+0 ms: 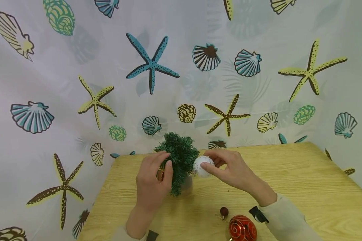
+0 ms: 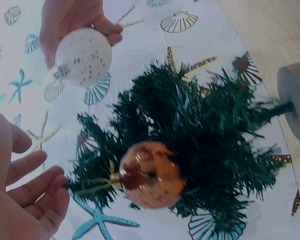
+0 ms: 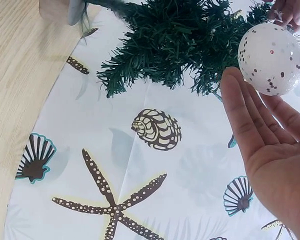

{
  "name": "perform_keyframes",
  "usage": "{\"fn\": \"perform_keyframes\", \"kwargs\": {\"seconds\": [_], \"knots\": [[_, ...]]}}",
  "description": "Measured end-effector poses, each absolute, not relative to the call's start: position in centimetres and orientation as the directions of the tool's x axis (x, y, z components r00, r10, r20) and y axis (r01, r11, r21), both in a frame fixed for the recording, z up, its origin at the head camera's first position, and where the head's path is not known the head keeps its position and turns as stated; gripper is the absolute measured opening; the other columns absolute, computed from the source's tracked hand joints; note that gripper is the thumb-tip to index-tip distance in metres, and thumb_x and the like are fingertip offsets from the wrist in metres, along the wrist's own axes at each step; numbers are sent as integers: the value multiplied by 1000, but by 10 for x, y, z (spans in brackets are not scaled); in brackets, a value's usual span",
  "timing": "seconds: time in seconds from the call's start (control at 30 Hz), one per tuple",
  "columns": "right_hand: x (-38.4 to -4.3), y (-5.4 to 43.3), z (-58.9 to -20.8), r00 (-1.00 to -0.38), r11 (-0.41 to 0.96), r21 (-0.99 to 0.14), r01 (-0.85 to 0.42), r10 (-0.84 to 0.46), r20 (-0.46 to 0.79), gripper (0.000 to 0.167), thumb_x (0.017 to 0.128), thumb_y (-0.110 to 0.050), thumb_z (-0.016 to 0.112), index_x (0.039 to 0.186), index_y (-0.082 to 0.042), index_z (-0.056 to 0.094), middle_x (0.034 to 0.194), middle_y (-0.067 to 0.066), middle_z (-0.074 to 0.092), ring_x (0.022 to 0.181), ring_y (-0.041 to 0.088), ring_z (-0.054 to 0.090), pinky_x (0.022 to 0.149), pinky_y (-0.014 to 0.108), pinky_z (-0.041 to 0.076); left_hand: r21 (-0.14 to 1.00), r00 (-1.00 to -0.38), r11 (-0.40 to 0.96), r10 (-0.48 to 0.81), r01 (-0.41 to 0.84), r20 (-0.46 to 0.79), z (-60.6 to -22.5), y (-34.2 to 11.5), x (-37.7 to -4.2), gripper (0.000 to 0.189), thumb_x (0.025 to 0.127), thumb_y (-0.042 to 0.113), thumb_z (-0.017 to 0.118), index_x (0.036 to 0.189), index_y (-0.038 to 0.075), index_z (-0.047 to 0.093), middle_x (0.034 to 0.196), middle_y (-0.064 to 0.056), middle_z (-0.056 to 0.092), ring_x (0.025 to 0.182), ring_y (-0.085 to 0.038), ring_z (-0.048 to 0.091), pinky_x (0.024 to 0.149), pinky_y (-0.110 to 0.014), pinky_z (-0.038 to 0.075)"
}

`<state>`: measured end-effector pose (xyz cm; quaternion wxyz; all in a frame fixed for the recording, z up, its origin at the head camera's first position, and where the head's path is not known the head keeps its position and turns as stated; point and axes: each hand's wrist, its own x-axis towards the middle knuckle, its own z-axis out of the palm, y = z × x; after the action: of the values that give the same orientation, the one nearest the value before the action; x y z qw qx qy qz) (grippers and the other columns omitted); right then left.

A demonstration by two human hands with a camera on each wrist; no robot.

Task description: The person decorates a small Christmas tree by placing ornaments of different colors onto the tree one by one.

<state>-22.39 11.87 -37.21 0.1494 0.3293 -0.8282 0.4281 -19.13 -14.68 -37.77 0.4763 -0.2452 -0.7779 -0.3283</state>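
Note:
A small green artificial Christmas tree (image 1: 178, 154) stands on the table with its round grey base partly hidden. My right hand (image 1: 232, 167) holds a white speckled Christmas ball (image 1: 203, 166) between thumb and fingers, just right of the tree. At the tree's left side is my left hand (image 1: 153, 177), its fingers loosely bent and apart from the thumb. The left wrist view puts those fingertips at the tree's tip; whether they touch it I cannot tell. A shiny copper-coloured ball (image 2: 152, 174) hangs on the branches beside this hand.
On the wooden table (image 1: 289, 180), nearer to me, lie a red ball with a swirl pattern (image 1: 242, 228) and a small dark red ball (image 1: 224, 211). A white curtain (image 1: 181, 87) printed with shells and starfish rises behind the table and at both sides.

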Motion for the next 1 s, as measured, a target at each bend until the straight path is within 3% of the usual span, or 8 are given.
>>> {"fn": "perform_keyframes", "kwargs": {"seconds": [0.33, 1.0], "knots": [[-220, 117, -366, -721, 395, -604, -692, -404, 563, 27, 99, -19, 75, 125, -12, 74, 96, -5, 75, 79, 2, 71, 73, 26, 62, 297, -514, 573, 264, 764, 816, -375, -130, -183, 16, 91, 12, 82, 106, 7, 80, 109, -8, 78, 99, -21, 70, 83, -39, 61], [-218, 118, -366, -696, 377, -586, -717, -405, 593, 26, 99, -18, 75, 123, -12, 74, 97, -4, 75, 79, 3, 70, 72, 25, 62, 331, -559, 556, 309, 763, 770, -375, -124, -183, 5, 95, 11, 79, 98, 13, 81, 97, 1, 79, 91, -16, 69, 81, -36, 59]]}}
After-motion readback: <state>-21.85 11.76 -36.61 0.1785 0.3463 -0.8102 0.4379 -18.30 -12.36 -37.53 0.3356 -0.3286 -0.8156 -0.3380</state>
